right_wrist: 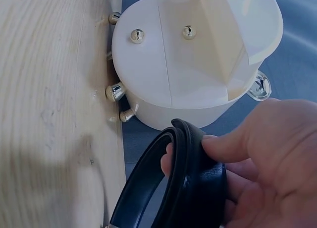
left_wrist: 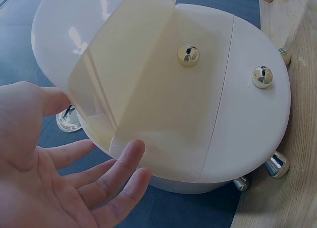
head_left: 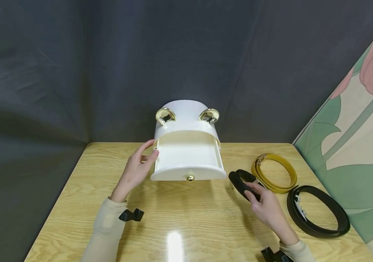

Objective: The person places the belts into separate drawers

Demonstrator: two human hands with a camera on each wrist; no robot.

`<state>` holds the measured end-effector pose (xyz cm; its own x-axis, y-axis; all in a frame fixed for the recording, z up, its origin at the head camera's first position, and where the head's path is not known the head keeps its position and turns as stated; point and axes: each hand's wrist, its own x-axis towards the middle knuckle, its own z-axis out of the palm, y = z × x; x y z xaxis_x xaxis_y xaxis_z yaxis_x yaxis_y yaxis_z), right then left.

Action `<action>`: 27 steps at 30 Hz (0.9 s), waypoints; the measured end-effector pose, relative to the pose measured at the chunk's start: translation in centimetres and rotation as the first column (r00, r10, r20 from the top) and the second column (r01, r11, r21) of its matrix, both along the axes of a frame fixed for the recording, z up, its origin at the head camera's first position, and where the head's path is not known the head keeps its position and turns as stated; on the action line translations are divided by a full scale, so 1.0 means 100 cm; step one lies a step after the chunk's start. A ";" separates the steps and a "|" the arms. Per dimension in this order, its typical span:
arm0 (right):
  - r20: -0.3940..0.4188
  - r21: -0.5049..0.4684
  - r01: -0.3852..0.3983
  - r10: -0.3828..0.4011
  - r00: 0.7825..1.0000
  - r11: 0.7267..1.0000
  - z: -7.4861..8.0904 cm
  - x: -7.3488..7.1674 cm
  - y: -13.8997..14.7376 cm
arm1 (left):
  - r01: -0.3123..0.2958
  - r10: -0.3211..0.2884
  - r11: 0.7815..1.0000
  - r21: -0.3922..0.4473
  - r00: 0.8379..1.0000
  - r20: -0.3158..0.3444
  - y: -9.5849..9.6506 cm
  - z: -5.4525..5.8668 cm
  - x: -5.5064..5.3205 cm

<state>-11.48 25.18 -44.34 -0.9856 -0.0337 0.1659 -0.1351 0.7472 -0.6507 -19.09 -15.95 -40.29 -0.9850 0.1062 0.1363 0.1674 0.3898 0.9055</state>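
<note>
Head view: the right hand (head_left: 265, 205) grips a coiled black belt (head_left: 237, 182), which sits to the right of the pulled-out drawer (head_left: 173, 174), just beside the corner of its curved front panel. The coil is a narrow loop, its long axis slanting from far left to near right, and its rounded far end points toward the drawer. In the right wrist view the thumb presses the outside of the band while a fingertip shows inside the loop; the overlapped strap end points up toward the white cabinet (head_left: 186, 109). The drawer juts from the cabinet toward the person, its wide side running left to right and its gold knob (head_left: 190, 178) facing front. On the drawer's left, the left hand (head_left: 134, 174) has its fingers spread and loosely bent beside the drawer wall and cabinet edge; whether every fingertip touches is hard to tell. The drawer's front panel and right wall stand between the held coil and the drawer's inside. Just beyond the right hand lies a yellow belt (head_left: 292, 173), coiled in a wider ring with its buckle at the far left; nearer the person, to the right, a second black belt (head_left: 324, 233) is coiled on the wooden table (head_left: 84, 218). Dark cloth (head_left: 173, 47) hangs behind the cabinet, and tulip-patterned fabric (head_left: 369, 145) borders the right side.
</note>
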 end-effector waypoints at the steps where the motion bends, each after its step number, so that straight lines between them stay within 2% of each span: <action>1: 0.000 -0.009 0.000 0.000 1.000 1.000 0.001 0.000 0.000 | 0.001 -0.001 1.000 -0.002 1.000 -0.002 0.000 0.000 0.000; 16: -0.067 0.004 -0.002 0.002 0.998 1.000 0.013 0.003 -0.001 | 0.004 -0.004 1.000 -0.008 1.000 -0.006 0.002 -0.002 0.001; 27: -0.141 -0.024 -0.047 0.044 0.989 0.999 0.035 0.003 -0.002 | 0.005 -0.005 1.000 -0.011 1.000 -0.019 0.001 -0.001 0.001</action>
<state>-11.21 24.93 -40.86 -0.9501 -0.0715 0.3037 -0.2598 0.7203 -0.6431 -18.98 -15.82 -40.39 -0.9816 0.1131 0.1538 0.1866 0.3989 0.8978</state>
